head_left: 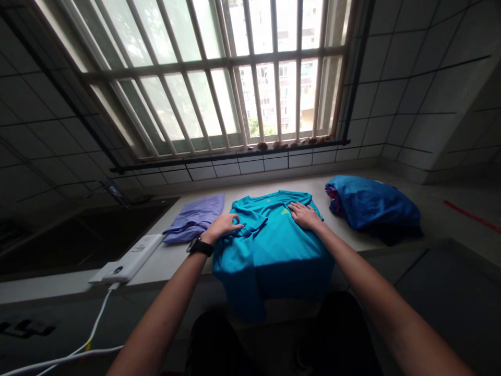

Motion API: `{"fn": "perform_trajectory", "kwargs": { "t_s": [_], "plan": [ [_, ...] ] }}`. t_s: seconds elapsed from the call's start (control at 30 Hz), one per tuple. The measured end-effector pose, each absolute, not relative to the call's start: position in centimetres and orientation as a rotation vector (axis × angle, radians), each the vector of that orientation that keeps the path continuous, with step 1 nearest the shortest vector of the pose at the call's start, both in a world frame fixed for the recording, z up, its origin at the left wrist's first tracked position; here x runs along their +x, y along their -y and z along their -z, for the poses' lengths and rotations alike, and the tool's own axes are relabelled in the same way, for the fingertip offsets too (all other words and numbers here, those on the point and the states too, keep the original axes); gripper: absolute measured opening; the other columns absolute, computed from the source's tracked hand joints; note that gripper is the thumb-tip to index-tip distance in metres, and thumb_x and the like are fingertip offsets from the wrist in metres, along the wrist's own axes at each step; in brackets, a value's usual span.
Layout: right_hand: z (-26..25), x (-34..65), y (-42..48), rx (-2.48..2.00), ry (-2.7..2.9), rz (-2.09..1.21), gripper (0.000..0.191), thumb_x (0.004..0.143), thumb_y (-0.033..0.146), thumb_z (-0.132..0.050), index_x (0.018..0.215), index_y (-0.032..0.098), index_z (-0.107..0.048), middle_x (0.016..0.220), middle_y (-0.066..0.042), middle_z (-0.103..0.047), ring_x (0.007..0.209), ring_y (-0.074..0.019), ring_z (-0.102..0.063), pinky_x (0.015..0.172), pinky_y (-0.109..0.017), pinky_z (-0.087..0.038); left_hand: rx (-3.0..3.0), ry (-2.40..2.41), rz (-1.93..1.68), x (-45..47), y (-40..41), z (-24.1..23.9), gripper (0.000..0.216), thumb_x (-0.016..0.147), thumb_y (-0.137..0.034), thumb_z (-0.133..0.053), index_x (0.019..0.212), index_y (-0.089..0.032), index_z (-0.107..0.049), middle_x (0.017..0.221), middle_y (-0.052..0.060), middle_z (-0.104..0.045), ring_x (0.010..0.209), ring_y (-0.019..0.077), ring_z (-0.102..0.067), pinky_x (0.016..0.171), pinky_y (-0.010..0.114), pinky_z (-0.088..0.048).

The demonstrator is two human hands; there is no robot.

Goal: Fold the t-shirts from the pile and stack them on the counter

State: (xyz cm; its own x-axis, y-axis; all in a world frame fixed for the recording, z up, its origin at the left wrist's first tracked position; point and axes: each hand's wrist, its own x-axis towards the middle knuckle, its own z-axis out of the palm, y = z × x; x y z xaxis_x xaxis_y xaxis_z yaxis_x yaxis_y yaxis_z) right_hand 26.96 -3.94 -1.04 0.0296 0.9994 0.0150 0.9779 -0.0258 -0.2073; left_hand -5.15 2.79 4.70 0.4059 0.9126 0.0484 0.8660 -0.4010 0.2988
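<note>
A turquoise T-shirt (pixel 289 245) lies spread on the counter, its collar toward the window and its lower part hanging over the front edge. The left side of the shirt is folded inward, with that sleeve lying across the front. My left hand (pixel 224 226), with a black band on the wrist, pinches the shirt at the folded left side. Flat on the chest near the small yellow-green logo rests my right hand (pixel 304 214), fingers stretched out. Just left of the shirt is a folded purple garment (pixel 195 216).
A heap of blue clothing (pixel 371 201) sits on the counter (pixel 309 184) at right. Left are a dark sink (pixel 129 222) with a faucet (pixel 115 192) and a white power bank (pixel 133 258) with a cable. A barred window (pixel 219 78) is behind; a red strip (pixel 472 215) lies far right.
</note>
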Motion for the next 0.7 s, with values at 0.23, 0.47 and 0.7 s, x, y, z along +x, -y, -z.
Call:
{"fn": "perform_trajectory", "kwargs": {
  "t_s": [0.23, 0.47, 0.7],
  "plan": [
    [1.3, 27.1, 3.8, -2.125, 2.069, -0.202, 0.06, 0.105, 0.033, -0.026, 0.164, 0.026, -0.038, 0.173, -0.001, -0.027, 0.16, -0.0231, -0.024, 0.13, -0.049, -0.021, 2.279, -1.32, -0.254, -5.9, -2.8, -5.0, 0.049, 0.064, -0.051, -0.085, 0.099, -0.019, -0.071, 0.092, 0.007, -0.077, 0.089, 0.0265, -0.072, 0.077, 0.032, -0.055],
    [1.2, 27.0, 3.8, -2.128, 2.074, -0.202, 0.061, 0.105, 0.033, -0.026, 0.164, 0.025, -0.038, 0.173, -0.002, -0.026, 0.16, -0.0229, -0.024, 0.13, -0.05, -0.021, 2.122, -1.314, -0.289, -5.3, -3.1, -5.7, 0.052, 0.091, -0.063, -0.057, 0.102, -0.015, -0.071, 0.069, 0.006, -0.071, 0.065, 0.0218, -0.069, 0.072, 0.033, -0.055],
    [1.2, 27.0, 3.9, -2.127, 2.078, -0.187, 0.06, 0.105, 0.033, -0.026, 0.163, 0.025, -0.039, 0.173, -0.001, -0.027, 0.16, -0.0223, -0.024, 0.13, -0.049, -0.021, 2.538, -1.862, -0.132, -4.2, -2.4, -3.7, 0.031, 0.094, -0.034, -0.062, 0.119, -0.018, -0.071, 0.125, 0.02, -0.07, 0.114, 0.0306, -0.069, 0.09, 0.033, -0.053]
  ]
}}
